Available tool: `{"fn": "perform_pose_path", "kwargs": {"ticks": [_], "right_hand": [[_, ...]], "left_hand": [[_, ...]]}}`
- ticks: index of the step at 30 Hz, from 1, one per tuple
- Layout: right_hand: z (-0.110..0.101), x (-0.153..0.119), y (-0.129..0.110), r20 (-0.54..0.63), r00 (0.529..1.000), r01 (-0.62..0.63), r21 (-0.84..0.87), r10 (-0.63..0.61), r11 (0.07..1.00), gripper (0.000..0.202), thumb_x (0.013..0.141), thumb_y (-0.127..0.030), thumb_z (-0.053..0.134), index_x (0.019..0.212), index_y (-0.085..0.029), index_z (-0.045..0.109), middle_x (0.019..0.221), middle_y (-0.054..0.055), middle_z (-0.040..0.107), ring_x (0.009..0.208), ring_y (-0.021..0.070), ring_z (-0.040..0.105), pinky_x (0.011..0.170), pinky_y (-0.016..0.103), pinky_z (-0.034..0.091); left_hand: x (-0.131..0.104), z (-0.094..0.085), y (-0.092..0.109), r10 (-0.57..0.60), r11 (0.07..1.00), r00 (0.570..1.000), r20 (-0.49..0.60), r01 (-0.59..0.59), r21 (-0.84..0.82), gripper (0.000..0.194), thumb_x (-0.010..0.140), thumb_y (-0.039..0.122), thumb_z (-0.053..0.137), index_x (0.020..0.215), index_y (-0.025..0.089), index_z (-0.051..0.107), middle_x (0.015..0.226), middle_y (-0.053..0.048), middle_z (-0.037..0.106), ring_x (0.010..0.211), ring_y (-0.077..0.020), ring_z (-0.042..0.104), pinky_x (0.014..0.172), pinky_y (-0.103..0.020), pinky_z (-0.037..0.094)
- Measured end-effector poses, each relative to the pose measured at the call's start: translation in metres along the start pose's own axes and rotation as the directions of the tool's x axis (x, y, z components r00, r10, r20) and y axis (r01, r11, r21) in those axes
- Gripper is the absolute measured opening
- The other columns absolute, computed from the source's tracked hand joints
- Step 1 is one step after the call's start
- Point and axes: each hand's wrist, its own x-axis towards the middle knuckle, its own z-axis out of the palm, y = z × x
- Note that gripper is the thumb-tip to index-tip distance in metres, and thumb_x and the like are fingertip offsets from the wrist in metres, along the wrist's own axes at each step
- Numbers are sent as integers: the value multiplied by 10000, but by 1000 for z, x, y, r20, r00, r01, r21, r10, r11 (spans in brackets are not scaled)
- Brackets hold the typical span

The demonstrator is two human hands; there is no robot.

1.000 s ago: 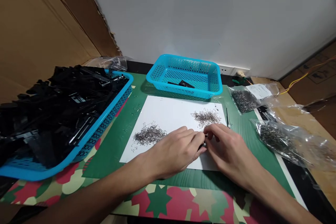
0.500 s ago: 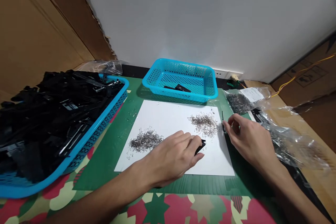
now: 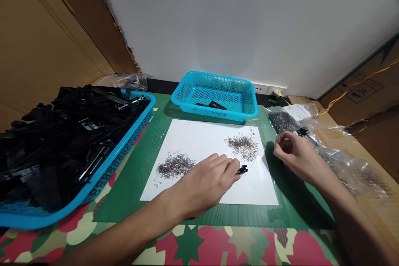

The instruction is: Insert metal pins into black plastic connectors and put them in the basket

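Observation:
My left hand [image 3: 215, 178] is closed around a small black plastic part [image 3: 242, 170] over the white sheet [image 3: 212, 133]; only the part's notched end sticks out past the fingers. On that sheet lie two piles of small bent wire springs, a greyish pile [image 3: 176, 165] at the left and a browner pile [image 3: 243, 145] at the right. To the right of the sheet hovers my right hand [image 3: 294, 151], thumb and forefinger brought together in a pinch. Whatever its fingertips hold, if anything, is hidden. Near it lies a clear bag of springs [image 3: 282, 121].
A large blue basket [image 3: 124, 141] heaped with black plastic parts [image 3: 71, 133] stands left. Behind the sheet, a smaller blue basket [image 3: 215, 113] holds a few black pieces. Another plastic bag [image 3: 358, 170] lies on cardboard at right. A plug [image 3: 277, 92] sits in the wall socket strip.
My right hand has moved right, away from the sheet's edge. The thin dark tool seen at its fingertips no longer shows. The black part in my left hand has turned slightly.

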Motion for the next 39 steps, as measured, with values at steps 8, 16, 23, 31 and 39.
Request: {"fn": "perform_pose_path", "kwargs": {"ticks": [8,16,23,31,39], "right_hand": [[-1,-8,-19,67,990,89,383,-124,919,307,1053,-455,540,920,-190,622,825,47,662,664,163,619,635,296,488],[23,-22,-39,184,967,66,492,-178,868,249,1028,-398,619,921,-186,691,748,30,685,669,170,645,644,295,502],[32,-24,-41,170,969,85,452,-180,888,277,1011,-411,635,886,-174,709,744,39,702,643,164,653,604,280,495],[33,-23,-39,156,965,136,394,-212,909,274,1026,-375,606,848,-187,696,761,45,721,649,164,658,610,282,496],[33,-24,-43,134,960,194,317,-246,928,255,1023,-318,579,829,-193,689,687,25,691,585,153,630,560,274,466]], "left_hand": [[1,2,0,-6,1000,1000,-14,6,10,168,1102,207,416,975,170,520,863,-33,620,729,-196,566,660,-353,378],[2,3,0,-20,1000,999,-45,20,-5,176,1100,232,438,957,171,521,848,-31,631,740,-200,595,664,-345,397],[1,6,-1,-25,1000,1000,-16,25,7,143,1087,222,459,965,175,515,833,-24,629,731,-210,601,657,-356,398],[-1,6,0,-29,999,1000,-7,29,-22,125,1080,197,466,963,181,508,823,-14,615,725,-203,588,670,-353,401],[-3,9,-2,-18,999,999,38,20,-49,123,1061,134,467,958,192,503,824,-7,598,734,-194,566,710,-348,403]]}}
